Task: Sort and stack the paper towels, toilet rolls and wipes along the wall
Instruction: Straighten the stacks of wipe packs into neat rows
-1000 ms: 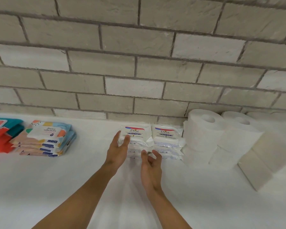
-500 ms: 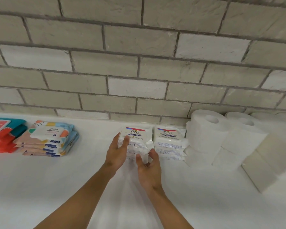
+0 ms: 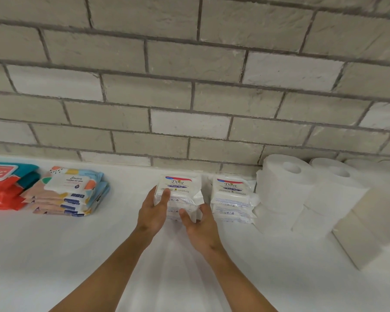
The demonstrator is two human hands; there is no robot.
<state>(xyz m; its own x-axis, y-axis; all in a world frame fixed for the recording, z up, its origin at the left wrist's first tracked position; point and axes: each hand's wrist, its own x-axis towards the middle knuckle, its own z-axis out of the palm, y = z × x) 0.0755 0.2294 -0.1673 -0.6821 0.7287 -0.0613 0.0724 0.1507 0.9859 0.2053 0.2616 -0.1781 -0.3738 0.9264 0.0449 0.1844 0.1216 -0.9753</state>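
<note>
Rough grey brick wall [image 3: 189, 64] rises behind a smooth white counter [image 3: 77, 255]. Near the wall's foot, a glossy, crinkled stack of Dove wipes packs [image 3: 182, 192] is clamped between both hands: left hand [image 3: 153, 212] wraps its left side, and right hand [image 3: 200, 226] curls round its lower right corner.

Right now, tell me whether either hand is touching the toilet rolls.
No: the left hand and the right hand both hold the left Dove stack, and the toilet rolls stand apart at the right.
</note>
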